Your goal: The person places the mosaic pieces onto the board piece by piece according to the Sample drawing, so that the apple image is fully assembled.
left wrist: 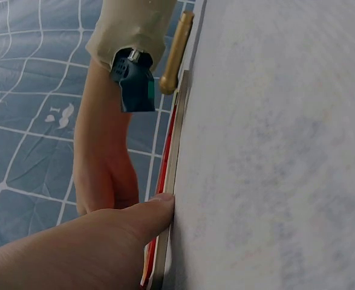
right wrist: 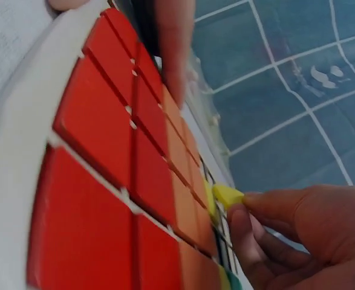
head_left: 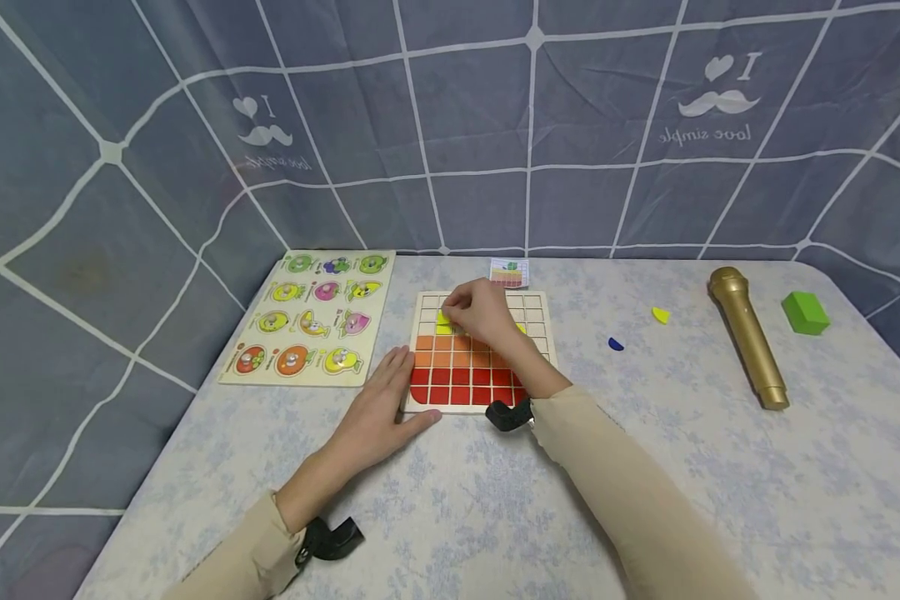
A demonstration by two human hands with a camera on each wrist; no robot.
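The yellow tile (right wrist: 227,195) — a small, flat square piece with a smooth face — is pinched at its edge between the thumb and fingertips of the right hand (head_left: 482,314), just above the upper rows of the grid board (head_left: 423,302). The fingers are curled close together on it; in the right wrist view the tile sits tilted over the cells, and whether it touches the board cannot be told.

The grid board is a pale wooden square tray cut into small cells, lying near the middle of the table (head_left: 720,483). Its near rows hold glossy red tiles (right wrist: 95,121), the rows above hold orange tiles (head_left: 438,360), and a few yellow ones lie beyond those; the far cells are bare wood.

The left hand (head_left: 378,410) rests flat on the table at the board's near-left corner, fingers straight and together, the thumb (left wrist: 142,215) pressed against the board's near edge.

Beside the board, toward the left edge, lies a wooden fruit puzzle (head_left: 311,317) with knobbed pieces. A small picture card (head_left: 508,272) sits at the far edge. Toward the right edge lie a yellow wedge (head_left: 660,315), a blue wedge (head_left: 616,343), a gold microphone (head_left: 747,335) — long and metallic — and a green block (head_left: 805,312).
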